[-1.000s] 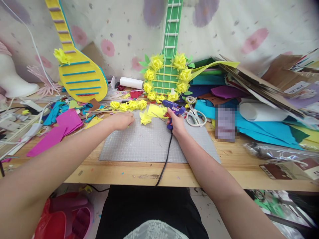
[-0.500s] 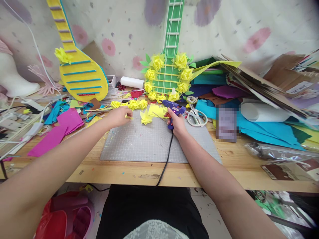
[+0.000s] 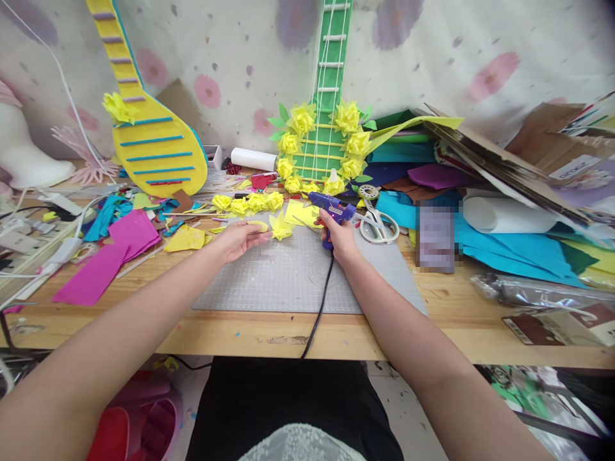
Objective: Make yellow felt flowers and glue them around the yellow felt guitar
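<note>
My right hand (image 3: 339, 235) is wrapped round a blue hot glue gun (image 3: 336, 208), its nozzle pointing left over the grey cutting mat (image 3: 269, 288). A thin stick (image 3: 306, 224) also pokes out by the fingers of that hand. My left hand (image 3: 241, 241) is turned partly palm up at the mat's far left part, pinching a yellow paper petal (image 3: 259, 226). Close to its fingertips lies a yellow paper flower (image 3: 280, 226), apart from the hand. A piece of yellow paper (image 3: 300, 213) lies behind the flower. Several finished yellow roses (image 3: 254, 202) sit in a row behind the mat.
A green paper guitar (image 3: 331, 121) trimmed with yellow roses and a yellow paper instrument (image 3: 163, 150) lean against the wall. White-handled scissors (image 3: 382, 227) lie right of the glue gun. Coloured paper (image 3: 509, 250) is piled at right, magenta strips (image 3: 110, 256) at left. The gun's cord (image 3: 323, 307) hangs over the table edge.
My left hand has shifted slightly toward me and to the right, turning its palm up, with the yellow petal showing more fully. My right hand and the glue gun have hardly moved.
</note>
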A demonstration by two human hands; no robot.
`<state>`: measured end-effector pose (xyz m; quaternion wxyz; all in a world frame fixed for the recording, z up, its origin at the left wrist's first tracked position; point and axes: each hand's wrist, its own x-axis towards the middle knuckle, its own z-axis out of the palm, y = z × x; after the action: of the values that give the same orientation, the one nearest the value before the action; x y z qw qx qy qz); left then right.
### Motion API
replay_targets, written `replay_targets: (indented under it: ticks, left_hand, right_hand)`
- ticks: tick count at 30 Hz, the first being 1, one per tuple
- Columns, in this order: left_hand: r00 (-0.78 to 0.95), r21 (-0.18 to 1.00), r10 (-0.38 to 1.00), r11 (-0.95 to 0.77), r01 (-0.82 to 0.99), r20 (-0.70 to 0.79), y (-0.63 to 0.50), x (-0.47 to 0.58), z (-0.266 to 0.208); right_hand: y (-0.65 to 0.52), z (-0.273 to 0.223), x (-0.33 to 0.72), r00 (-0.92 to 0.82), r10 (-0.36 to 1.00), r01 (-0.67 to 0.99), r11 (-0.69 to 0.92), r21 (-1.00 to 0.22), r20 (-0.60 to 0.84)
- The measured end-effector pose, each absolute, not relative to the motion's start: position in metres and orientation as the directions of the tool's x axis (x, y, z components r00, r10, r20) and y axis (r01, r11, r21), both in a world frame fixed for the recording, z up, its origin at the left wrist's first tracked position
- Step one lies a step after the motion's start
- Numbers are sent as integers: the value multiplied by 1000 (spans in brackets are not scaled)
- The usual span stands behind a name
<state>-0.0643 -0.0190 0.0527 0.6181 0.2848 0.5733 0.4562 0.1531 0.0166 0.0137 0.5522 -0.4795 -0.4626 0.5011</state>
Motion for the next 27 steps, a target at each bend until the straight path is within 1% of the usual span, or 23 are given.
replay_targets:
  ticks: [2, 4, 6, 8, 12, 17, 23, 27]
  left_hand:
    - [-114, 881, 887, 416, -225, -448, -19, -63, 53]
    - [-192, 901, 884, 395, -178, -425, -20, -62, 54]
    - [-258, 930, 894, 348, -117, -367, -22, -60, 56]
    - [-287, 951, 907, 299, -76, -308, -24, -57, 58]
    - [-347, 958, 895, 280, -53, -281, -26, -50, 64]
    - [-358, 959, 893, 280, -34, -273, -26, -44, 68]
    - [-364, 965, 898, 261, -18, -249, -25, -42, 69]
    - [-385, 965, 892, 261, 8, -237, -25, -40, 71]
  right_hand:
    - [13, 18, 153, 2, 997, -77, 73, -994, 73]
    - [8, 22, 154, -100, 991, -25, 90, -996, 92]
    - [5, 26, 154, -191, 978, 29, 91, -995, 84]
    - [2, 28, 155, -236, 970, 69, 82, -994, 63]
    - [2, 27, 154, -259, 965, 115, 72, -991, 40]
    - [1, 23, 154, -314, 948, 149, 99, -984, 48]
    - [-1, 25, 154, -344, 934, 152, 161, -975, 101]
    - [0, 24, 154, -344, 933, 160, 170, -972, 107]
